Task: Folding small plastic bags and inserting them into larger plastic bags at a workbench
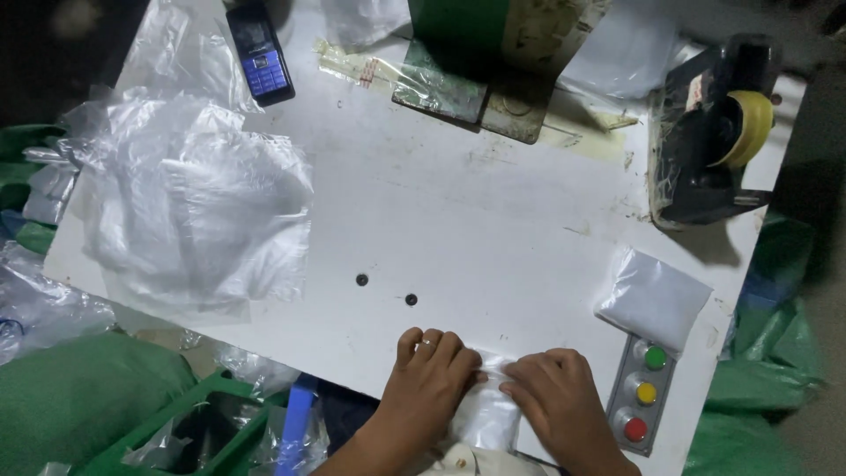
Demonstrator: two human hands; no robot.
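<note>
Counter [493, 220]: white, its far corners run out of view.
Plastic bags [189, 207]: a crumpled clear heap at the counter's left, layers hard to tell apart.
Tape dispenser [718, 132]: dark, far right, partly cut off.
Small packet [486, 410]: clear, at the near edge, mostly covered by both hands.
Left hand [427, 379]: grip pinched together on the packet's left side.
Right hand [560, 401]: grip pressed on its right side.
Button box [641, 394]: just beside the right hand.

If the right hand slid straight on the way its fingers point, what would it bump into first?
The right hand points leftward, so it would probably first meet the left hand, which faces it across the small clear plastic bag of white material they both press on the white table.
</note>
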